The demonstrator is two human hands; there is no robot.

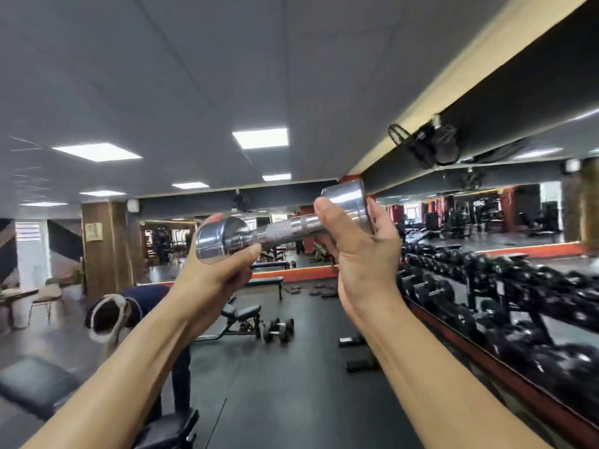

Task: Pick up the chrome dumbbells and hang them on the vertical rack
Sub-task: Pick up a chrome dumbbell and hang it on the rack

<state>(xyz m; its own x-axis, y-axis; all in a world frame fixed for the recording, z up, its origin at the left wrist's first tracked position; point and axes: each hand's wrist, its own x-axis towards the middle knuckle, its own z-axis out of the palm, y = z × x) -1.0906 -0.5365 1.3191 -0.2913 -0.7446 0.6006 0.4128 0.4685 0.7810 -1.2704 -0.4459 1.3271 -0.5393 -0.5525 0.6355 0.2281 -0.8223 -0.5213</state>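
A chrome dumbbell (278, 230) with a knurled handle is held up at head height, tilted with its right end higher. My left hand (215, 273) grips its lower left head from beneath, thumb over the front. My right hand (359, 241) cups the upper right head, thumb in front and fingers behind it. No vertical rack for chrome dumbbells shows in this view.
A long rack of black dumbbells (505, 286) runs along the mirrored wall on the right. A person in dark clothes (129, 315) bends over at lower left. Adjustable benches (241, 315), two black dumbbells (278, 328) and plates lie on the dark floor ahead.
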